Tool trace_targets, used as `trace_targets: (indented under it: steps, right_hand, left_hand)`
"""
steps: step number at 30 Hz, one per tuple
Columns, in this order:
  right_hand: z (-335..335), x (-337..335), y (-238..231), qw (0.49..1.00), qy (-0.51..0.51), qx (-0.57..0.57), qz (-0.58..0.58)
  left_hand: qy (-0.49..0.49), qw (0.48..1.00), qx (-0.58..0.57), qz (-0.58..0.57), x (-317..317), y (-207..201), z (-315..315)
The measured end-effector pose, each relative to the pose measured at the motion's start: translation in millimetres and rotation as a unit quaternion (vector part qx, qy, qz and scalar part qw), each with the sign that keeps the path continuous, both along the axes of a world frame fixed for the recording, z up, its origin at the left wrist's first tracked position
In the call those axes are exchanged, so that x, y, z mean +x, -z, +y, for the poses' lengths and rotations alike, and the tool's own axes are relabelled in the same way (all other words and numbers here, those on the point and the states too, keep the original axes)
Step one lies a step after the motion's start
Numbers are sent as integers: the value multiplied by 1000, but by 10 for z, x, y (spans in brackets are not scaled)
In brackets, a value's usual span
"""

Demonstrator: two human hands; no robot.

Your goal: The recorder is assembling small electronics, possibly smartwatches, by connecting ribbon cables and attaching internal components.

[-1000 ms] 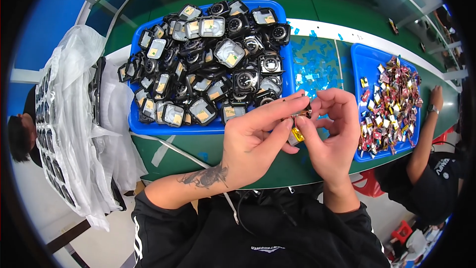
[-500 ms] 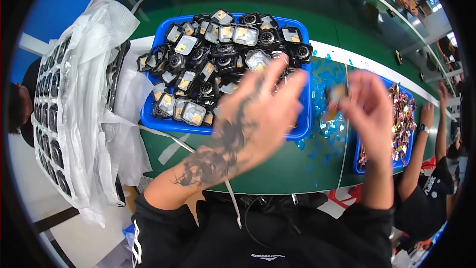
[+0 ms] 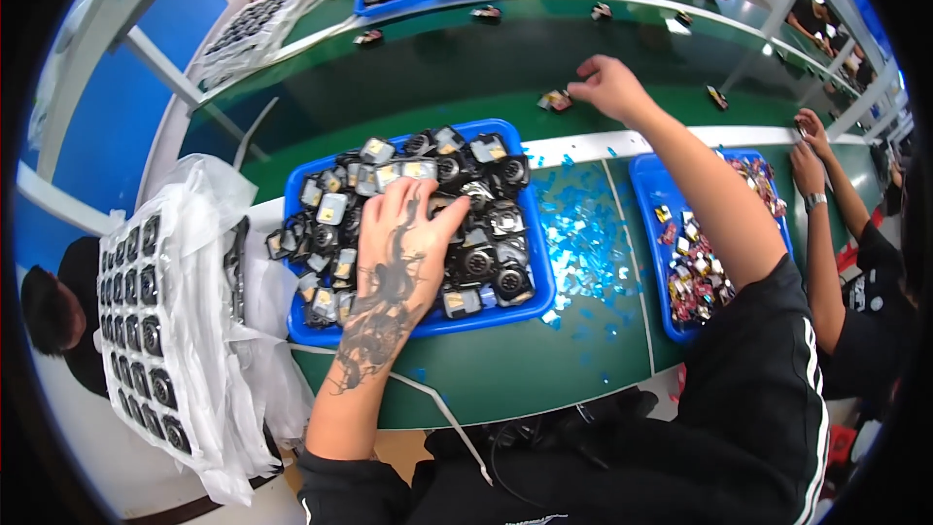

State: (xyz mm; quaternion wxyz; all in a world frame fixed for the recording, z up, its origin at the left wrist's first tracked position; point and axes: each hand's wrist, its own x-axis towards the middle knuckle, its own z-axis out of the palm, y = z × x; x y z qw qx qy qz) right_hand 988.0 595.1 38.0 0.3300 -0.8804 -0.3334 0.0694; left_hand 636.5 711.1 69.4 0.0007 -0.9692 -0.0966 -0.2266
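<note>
My left hand point(image 3: 400, 243) rests on a heap of black watch cases point(image 3: 476, 262) in a blue bin point(image 3: 544, 282). Its thumb stands apart from the fingers, and the fingertips are partly hidden among the cases. Out over the green belt, my right hand point(image 3: 614, 92) has its thumb and fingers parted with nothing visible between them. A small assembly with pinkish and pale parts point(image 3: 555, 100) lies on the belt just left of those fingertips.
Blue film scraps point(image 3: 588, 243) litter the green table beside a second blue bin point(image 3: 677, 326) of small shiny parts. White-wrapped trays of watch cases point(image 3: 146, 301) stand at the left. Similar assemblies point(image 3: 717, 97) dot the belt. Co-workers' hands point(image 3: 809, 160) show at the right and across.
My right hand has moved from beside the parts bin out over the belt, and the small part it held now lies there. My left hand has shifted onto the watch cases. The view has tilted up.
</note>
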Motion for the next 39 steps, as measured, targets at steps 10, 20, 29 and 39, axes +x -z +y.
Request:
trace_targets:
  steps: [10,20,29,39]
  right_hand:
    - [-1573,-675,-659,956,-196,-213,-44]
    - [-1733,-981,-299,984,-133,-67,-101]
    - [-1876,-1184,-458,991,28,117,54]
    - [-1456,-1846,-707,907,-159,252,296]
  left_hand:
    - [50,981,-174,-71,-149,-131,15]
    - [74,515,-850,-86,59,-204,-423]
    - [65,502,-861,-46,192,-228,-566]
    - [204,710,-669,86,477,-225,-804]
